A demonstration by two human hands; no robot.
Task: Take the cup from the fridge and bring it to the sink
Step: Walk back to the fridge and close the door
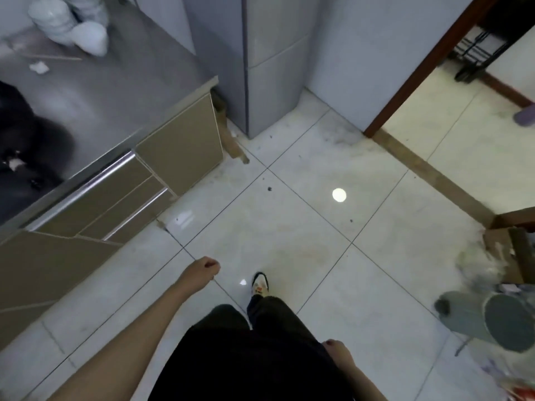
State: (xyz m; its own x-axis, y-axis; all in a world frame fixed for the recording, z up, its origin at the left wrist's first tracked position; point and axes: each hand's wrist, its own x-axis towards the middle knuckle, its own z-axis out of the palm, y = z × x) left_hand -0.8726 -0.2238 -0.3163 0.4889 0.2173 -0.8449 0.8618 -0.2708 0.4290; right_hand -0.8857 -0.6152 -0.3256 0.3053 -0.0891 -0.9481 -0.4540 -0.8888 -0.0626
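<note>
A tall grey fridge (275, 59) stands at the top centre with its doors closed; no cup is in view. My left hand (206, 269) swings out over the white floor tiles, fingers curled into a loose fist with nothing in it. My right hand (337, 353) hangs beside my hip at the lower right, fingers curled, nothing visible in it. Below me are my dark trousers and one shoe (260, 283) stepping toward the fridge.
A steel counter (115, 91) with tan cabinet fronts runs along the left, with stacked white bowls (72, 24) at its far end. A grey bin (492, 319) lies at the right. A brown-framed doorway (419, 68) opens at the upper right.
</note>
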